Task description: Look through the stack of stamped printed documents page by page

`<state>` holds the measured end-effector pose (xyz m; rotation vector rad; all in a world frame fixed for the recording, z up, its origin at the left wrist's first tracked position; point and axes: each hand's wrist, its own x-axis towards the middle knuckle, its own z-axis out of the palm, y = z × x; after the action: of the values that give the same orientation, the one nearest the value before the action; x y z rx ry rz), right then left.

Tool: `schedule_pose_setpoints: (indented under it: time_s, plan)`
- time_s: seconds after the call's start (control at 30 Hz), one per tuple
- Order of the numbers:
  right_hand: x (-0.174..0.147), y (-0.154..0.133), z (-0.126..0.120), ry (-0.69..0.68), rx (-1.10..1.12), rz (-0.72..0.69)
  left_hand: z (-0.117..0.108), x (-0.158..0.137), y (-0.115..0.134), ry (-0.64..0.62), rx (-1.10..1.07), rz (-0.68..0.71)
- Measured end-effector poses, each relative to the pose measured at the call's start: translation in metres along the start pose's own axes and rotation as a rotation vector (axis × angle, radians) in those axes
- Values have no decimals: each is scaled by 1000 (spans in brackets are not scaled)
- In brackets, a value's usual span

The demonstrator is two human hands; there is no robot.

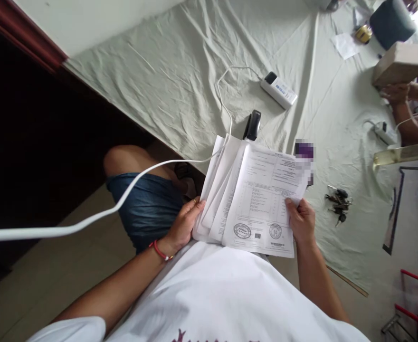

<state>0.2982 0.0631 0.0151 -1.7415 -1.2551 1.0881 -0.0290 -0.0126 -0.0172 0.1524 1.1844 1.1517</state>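
Sheets in a two-handed hold. The fan of printed sheets (261, 192) lies before the white shirt (226, 289), overlapping the near edge of the cloth-covered worktop (173, 76) in this view; whether it rests there cannot be told. The left hand (185, 222) is clamped on the fan's left margin; the right hand (302, 219) pinches the right margin, its hidden fingers leaving the depth of grip unclear. Probable faults: (a) the staggered inner sheets could slide out should the left grip slacken; (b) the white cable (152, 167), crossing the fan's upper left corner, could snag it, or drag the white device (279, 90), if the sheets are lifted; (c) a forward push could nudge the black stapler (253, 126) just beyond the top edge.
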Motion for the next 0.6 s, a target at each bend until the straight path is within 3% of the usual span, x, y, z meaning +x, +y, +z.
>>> schedule_pose_setpoints:
  time_s: [0.2, 0.4, 0.6]
  plan:
    - [-2, -5, 3, -27, 0, 10, -11, 0, -6, -77, 55, -26]
    - [4, -18, 14, 12, -76, -10, -2, 5, -7, -119, 48, 41]
    - [16, -15, 12, -4, -212, -65, 2, 4, -8, -68, 31, 63]
